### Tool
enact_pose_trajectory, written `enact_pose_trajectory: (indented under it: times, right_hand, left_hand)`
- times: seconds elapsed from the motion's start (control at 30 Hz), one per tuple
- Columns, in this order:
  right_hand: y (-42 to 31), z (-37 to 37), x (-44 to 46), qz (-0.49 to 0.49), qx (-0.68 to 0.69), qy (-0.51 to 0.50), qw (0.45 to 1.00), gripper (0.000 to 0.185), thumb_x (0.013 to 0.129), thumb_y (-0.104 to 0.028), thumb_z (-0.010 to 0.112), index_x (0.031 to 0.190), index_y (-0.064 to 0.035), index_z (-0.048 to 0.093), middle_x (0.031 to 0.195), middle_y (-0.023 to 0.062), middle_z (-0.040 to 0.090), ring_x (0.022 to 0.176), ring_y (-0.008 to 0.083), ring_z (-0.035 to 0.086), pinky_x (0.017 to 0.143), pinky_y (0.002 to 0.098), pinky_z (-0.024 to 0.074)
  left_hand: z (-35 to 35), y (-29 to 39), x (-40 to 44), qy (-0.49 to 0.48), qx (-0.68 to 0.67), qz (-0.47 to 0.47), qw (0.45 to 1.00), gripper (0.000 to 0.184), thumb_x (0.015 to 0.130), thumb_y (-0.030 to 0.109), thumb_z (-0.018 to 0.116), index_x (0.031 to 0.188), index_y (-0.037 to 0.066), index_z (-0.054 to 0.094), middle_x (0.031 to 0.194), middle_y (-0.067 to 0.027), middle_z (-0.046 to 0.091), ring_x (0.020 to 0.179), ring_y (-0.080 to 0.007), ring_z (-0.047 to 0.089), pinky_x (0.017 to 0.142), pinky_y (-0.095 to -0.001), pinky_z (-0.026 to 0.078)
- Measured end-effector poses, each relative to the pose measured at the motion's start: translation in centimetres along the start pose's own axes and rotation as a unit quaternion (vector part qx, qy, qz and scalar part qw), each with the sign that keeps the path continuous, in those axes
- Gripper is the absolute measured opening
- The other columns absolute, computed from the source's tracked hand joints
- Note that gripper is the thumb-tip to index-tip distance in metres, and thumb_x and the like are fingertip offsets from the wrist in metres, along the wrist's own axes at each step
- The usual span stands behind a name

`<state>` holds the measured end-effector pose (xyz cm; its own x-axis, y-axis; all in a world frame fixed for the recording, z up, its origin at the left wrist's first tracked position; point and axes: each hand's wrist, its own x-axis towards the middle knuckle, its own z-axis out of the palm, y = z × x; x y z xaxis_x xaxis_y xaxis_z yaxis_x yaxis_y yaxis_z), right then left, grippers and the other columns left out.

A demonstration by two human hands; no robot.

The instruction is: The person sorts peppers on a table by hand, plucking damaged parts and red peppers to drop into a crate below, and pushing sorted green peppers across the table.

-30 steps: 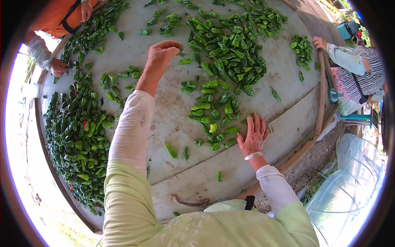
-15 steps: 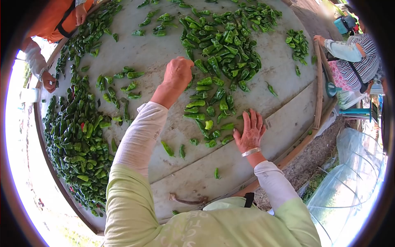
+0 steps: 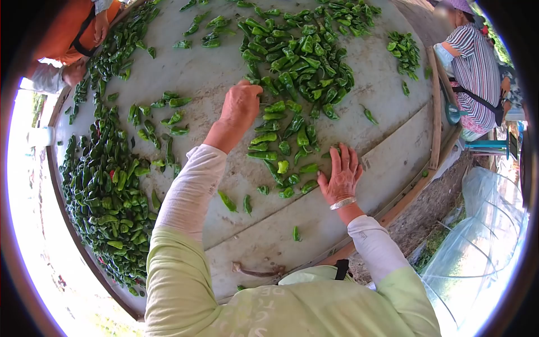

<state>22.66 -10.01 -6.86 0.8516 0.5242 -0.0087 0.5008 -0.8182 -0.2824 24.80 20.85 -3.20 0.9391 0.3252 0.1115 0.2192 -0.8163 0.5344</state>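
My left hand (image 3: 238, 110) is closed, knuckles up, at the left edge of a loose heap of green peppers (image 3: 306, 59). Its fingertips are turned away, so whatever they hold is hidden. Flat on the table with fingers spread lies my right hand (image 3: 341, 177), a bracelet on its wrist. A green pepper (image 3: 328, 153) shows partly by its fingertips. Between both hands several peppers lie in a rough row, among them a paler yellow-green pepper (image 3: 283, 167). Closer to my body are a few single peppers (image 3: 227, 201).
A large pile of green peppers (image 3: 106, 196) with a few red ones covers the table's left side. A small pile (image 3: 404, 54) lies at the right. One person in orange (image 3: 62, 28) stands at left; another in stripes (image 3: 477, 64) sits at right. A wooden edge (image 3: 434, 112) borders the table (image 3: 382, 157).
The person at right has straightened and turned, and the other person's hand at left has moved up along the table edge. My hands have barely moved; the view has shifted slightly.
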Motion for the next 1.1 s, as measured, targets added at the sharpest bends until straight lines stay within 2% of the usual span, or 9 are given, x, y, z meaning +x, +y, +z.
enact_pose_trajectory:
  times: [0.13, 0.27, 0.47, 0.53, 0.57, 0.63, 0.87, 0.93, 1.1]
  right_hand:
    - [0.1, 0.2, -0.1, -0.002, 0.000, 0.006, 1.000, 0.071, 0.070, -0.032, 0.066, 0.132, -0.0170, 0.036, 0.142, 0.0092, 0.029, 0.130, 0.0366, 0.023, 0.096, 0.0658, 0.0218]
    - [0.2, -0.2, -0.3, 0.001, -0.010, 0.008, 1.000, 0.071, 0.070, -0.031, 0.067, 0.132, -0.0166, 0.036, 0.141, 0.0095, 0.030, 0.130, 0.0364, 0.024, 0.097, 0.0634, 0.0221]
    - [-0.2, 0.3, 0.1, -0.028, -0.024, 0.024, 0.999, 0.071, 0.070, -0.033, 0.066, 0.133, -0.0149, 0.037, 0.141, 0.0094, 0.031, 0.130, 0.0352, 0.025, 0.098, 0.0587, 0.0224]
    - [-0.2, 0.3, 0.0, -0.019, -0.038, 0.023, 0.999, 0.071, 0.071, -0.033, 0.065, 0.133, -0.0149, 0.036, 0.142, 0.0088, 0.031, 0.130, 0.0343, 0.025, 0.099, 0.0573, 0.0224]
    - [-0.3, 0.3, -0.1, -0.026, -0.035, 0.020, 0.999, 0.071, 0.071, -0.033, 0.065, 0.133, -0.0149, 0.036, 0.142, 0.0088, 0.031, 0.130, 0.0343, 0.025, 0.099, 0.0573, 0.0224]
    - [-0.3, 0.3, 0.0, -0.019, -0.047, 0.024, 0.998, 0.072, 0.071, -0.032, 0.065, 0.134, -0.0152, 0.036, 0.142, 0.0085, 0.031, 0.130, 0.0341, 0.025, 0.099, 0.0561, 0.0228]
    - [-0.1, 0.4, -0.2, -0.041, -0.058, 0.041, 0.997, 0.072, 0.070, -0.031, 0.065, 0.134, -0.0151, 0.035, 0.142, 0.0086, 0.030, 0.129, 0.0346, 0.026, 0.100, 0.0541, 0.0233]
    - [-0.2, 0.5, -0.1, -0.036, -0.058, 0.040, 0.997, 0.072, 0.070, -0.031, 0.064, 0.134, -0.0148, 0.035, 0.142, 0.0088, 0.031, 0.129, 0.0351, 0.026, 0.100, 0.0543, 0.0232]
    - [0.0, 0.7, -0.3, -0.034, -0.058, 0.046, 0.997, 0.072, 0.070, -0.031, 0.064, 0.134, -0.0152, 0.035, 0.142, 0.0088, 0.031, 0.129, 0.0351, 0.026, 0.099, 0.0549, 0.0236]
  left_hand:
    - [-0.2, -0.4, 2.2, -0.013, 0.050, 0.023, 0.998, 0.022, 0.073, 0.006, 0.060, 0.094, 0.006, 0.068, 0.087, -0.0173, 0.064, 0.084, -0.0349, 0.061, 0.076, -0.0382, 0.050]
    - [0.9, 1.9, 3.9, -0.114, 0.123, -0.104, 0.980, 0.020, 0.072, 0.008, 0.060, 0.090, 0.005, 0.067, 0.087, -0.0188, 0.064, 0.085, -0.0353, 0.062, 0.077, -0.0402, 0.050]
    - [1.7, 0.5, 0.0, 0.065, 0.072, -0.038, 0.995, 0.020, 0.072, 0.006, 0.058, 0.090, 0.006, 0.068, 0.082, -0.0169, 0.065, 0.074, -0.0314, 0.064, 0.067, -0.0366, 0.053]
    - [-1.0, 1.2, -2.3, 0.013, -0.228, -0.204, 0.952, 0.020, 0.073, 0.005, 0.059, 0.091, 0.006, 0.068, 0.085, -0.0120, 0.066, 0.073, -0.0208, 0.064, 0.064, -0.0308, 0.052]
    - [-1.5, 0.3, -3.8, 0.018, -0.225, -0.209, 0.952, 0.020, 0.073, 0.005, 0.059, 0.091, 0.006, 0.068, 0.085, -0.0120, 0.066, 0.073, -0.0208, 0.064, 0.064, -0.0308, 0.052]
    - [-2.9, -2.6, -6.9, 0.047, -0.546, -0.301, 0.781, 0.020, 0.074, 0.002, 0.058, 0.092, 0.003, 0.068, 0.086, -0.0064, 0.066, 0.071, -0.0120, 0.060, 0.062, -0.0247, 0.049]
    - [-11.1, -11.4, -12.6, 0.208, -0.294, -0.330, 0.873, 0.019, 0.075, 0.003, 0.057, 0.090, 0.001, 0.068, 0.085, -0.0084, 0.068, 0.069, -0.0171, 0.063, 0.066, -0.0272, 0.051]
    - [-11.5, -12.7, -12.2, 0.187, 0.056, -0.207, 0.959, 0.020, 0.073, 0.005, 0.056, 0.089, 0.004, 0.068, 0.088, -0.0157, 0.067, 0.072, -0.0301, 0.064, 0.072, -0.0351, 0.051]
    - [-10.1, -12.6, -10.3, 0.109, 0.199, -0.258, 0.939, 0.019, 0.071, 0.005, 0.055, 0.084, 0.007, 0.068, 0.085, -0.0195, 0.064, 0.082, -0.0385, 0.060, 0.077, -0.0410, 0.050]
